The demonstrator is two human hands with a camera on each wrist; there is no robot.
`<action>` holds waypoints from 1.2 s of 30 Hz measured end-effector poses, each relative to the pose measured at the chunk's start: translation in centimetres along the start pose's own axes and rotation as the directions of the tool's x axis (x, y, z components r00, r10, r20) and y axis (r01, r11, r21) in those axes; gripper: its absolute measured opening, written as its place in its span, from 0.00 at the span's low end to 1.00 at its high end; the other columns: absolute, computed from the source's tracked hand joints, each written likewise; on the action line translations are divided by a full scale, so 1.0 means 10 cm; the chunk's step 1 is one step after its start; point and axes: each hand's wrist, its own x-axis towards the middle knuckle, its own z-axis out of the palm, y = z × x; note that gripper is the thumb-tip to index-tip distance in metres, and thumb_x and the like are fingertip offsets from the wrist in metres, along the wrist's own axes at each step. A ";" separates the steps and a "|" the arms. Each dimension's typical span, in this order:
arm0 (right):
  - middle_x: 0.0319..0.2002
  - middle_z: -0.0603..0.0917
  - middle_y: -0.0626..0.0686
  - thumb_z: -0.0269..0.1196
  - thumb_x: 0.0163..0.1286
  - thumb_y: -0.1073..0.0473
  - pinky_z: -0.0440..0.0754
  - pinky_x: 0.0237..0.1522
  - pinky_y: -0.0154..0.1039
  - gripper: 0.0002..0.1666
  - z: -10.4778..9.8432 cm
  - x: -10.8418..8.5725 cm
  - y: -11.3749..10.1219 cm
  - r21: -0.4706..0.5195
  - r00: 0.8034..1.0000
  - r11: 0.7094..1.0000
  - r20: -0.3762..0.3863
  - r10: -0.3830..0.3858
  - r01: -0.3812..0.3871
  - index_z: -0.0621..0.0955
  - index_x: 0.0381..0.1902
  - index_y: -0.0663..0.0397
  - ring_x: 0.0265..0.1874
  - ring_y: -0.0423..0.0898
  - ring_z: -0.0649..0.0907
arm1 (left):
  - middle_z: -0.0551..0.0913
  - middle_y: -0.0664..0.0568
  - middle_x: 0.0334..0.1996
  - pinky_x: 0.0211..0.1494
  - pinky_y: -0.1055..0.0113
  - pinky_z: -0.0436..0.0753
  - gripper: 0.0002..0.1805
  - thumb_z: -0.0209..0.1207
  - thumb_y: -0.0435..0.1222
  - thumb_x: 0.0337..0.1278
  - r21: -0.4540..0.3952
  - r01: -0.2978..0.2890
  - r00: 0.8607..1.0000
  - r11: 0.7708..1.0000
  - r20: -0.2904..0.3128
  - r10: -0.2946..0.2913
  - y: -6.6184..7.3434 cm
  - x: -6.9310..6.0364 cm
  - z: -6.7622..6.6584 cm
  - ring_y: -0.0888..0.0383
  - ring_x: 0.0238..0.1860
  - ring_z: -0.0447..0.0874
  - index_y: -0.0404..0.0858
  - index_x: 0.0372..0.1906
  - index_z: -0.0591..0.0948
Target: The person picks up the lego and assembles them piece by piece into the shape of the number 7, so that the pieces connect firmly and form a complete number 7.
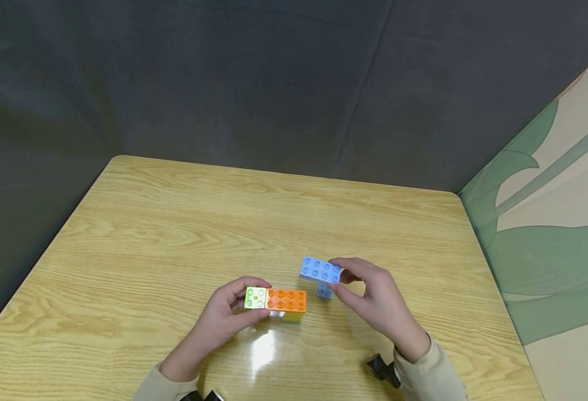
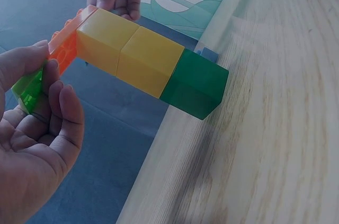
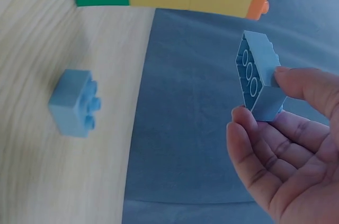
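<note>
Thumb and fingers of my left hand (image 1: 224,312) pinch a light green brick (image 1: 255,297) at one end of an orange brick (image 1: 287,301). Below the orange brick's other end, two yellow blocks (image 2: 151,57) and a dark green block (image 2: 195,83) form a column. Whether its base touches the table, I cannot tell. My right hand (image 1: 376,298) grips a long light blue brick (image 1: 319,270) by one end, studs up, off the table and apart from the column. Under it a smaller blue brick (image 3: 71,102) stands on the table, partly covered in the head view.
The wooden table (image 1: 174,234) reaches back to a dark cloth (image 1: 234,94). A green and cream patterned cloth (image 1: 554,267) hangs along the right side. Near the right sleeve, a black object (image 1: 384,370) shows at the wrist.
</note>
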 end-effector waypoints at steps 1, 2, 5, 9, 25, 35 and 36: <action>0.45 0.85 0.45 0.71 0.60 0.62 0.82 0.36 0.36 0.21 0.00 0.00 -0.01 0.002 1.000 1.000 -0.003 -0.010 0.010 0.83 0.53 0.49 0.36 0.38 0.82 | 0.82 0.33 0.42 0.33 0.64 0.86 0.20 0.63 0.19 0.52 -0.001 0.002 1.000 1.000 0.000 -0.002 0.00 0.00 0.00 0.58 0.34 0.85 0.26 0.53 0.76; 0.46 0.85 0.45 0.71 0.60 0.62 0.83 0.36 0.37 0.21 0.00 0.00 -0.03 0.006 1.000 1.000 -0.006 -0.018 0.018 0.83 0.52 0.49 0.36 0.38 0.82 | 0.82 0.33 0.42 0.33 0.64 0.86 0.20 0.62 0.19 0.52 0.000 0.004 1.000 1.000 -0.001 -0.004 0.00 0.00 0.00 0.59 0.34 0.85 0.26 0.53 0.76; 0.46 0.85 0.44 0.71 0.60 0.62 0.83 0.37 0.37 0.21 0.00 0.01 -0.08 0.026 0.999 0.999 -0.011 -0.041 0.041 0.83 0.52 0.48 0.36 0.38 0.82 | 0.82 0.33 0.42 0.33 0.63 0.86 0.21 0.62 0.19 0.52 0.001 0.008 1.000 1.000 -0.001 -0.008 0.00 0.00 0.00 0.57 0.34 0.85 0.26 0.53 0.76; 0.46 0.84 0.42 0.71 0.60 0.63 0.82 0.39 0.37 0.21 0.02 0.03 -0.13 0.064 0.997 0.995 -0.001 -0.074 0.074 0.82 0.52 0.47 0.37 0.38 0.82 | 0.82 0.33 0.41 0.33 0.62 0.86 0.21 0.63 0.19 0.51 0.008 0.009 1.000 1.000 -0.004 -0.009 0.00 0.01 0.00 0.55 0.34 0.85 0.26 0.53 0.76; 0.50 0.83 0.42 0.70 0.62 0.60 0.82 0.43 0.39 0.21 0.17 0.09 -0.32 0.162 0.988 0.980 0.083 -0.131 0.117 0.82 0.54 0.46 0.42 0.38 0.81 | 0.81 0.30 0.42 0.34 0.63 0.86 0.20 0.63 0.21 0.53 -0.012 0.014 1.000 1.000 0.000 -0.014 0.01 0.00 0.00 0.52 0.34 0.86 0.25 0.53 0.75; 0.50 0.84 0.44 0.71 0.61 0.58 0.83 0.44 0.41 0.21 0.27 0.12 -0.40 0.171 0.981 0.975 0.103 -0.164 0.145 0.83 0.53 0.48 0.48 0.40 0.81 | 0.81 0.29 0.46 0.38 0.62 0.86 0.22 0.63 0.21 0.54 -0.006 0.007 1.000 1.000 0.010 -0.007 -0.01 0.00 -0.01 0.52 0.39 0.86 0.23 0.55 0.74; 0.50 0.84 0.44 0.71 0.61 0.59 0.84 0.44 0.41 0.21 0.29 0.12 -0.40 0.176 0.980 0.973 0.101 -0.170 0.150 0.83 0.53 0.48 0.48 0.40 0.81 | 0.81 0.30 0.46 0.38 0.62 0.86 0.22 0.63 0.21 0.53 -0.006 0.009 1.000 1.000 0.007 -0.009 -0.01 0.00 -0.01 0.52 0.39 0.86 0.23 0.55 0.74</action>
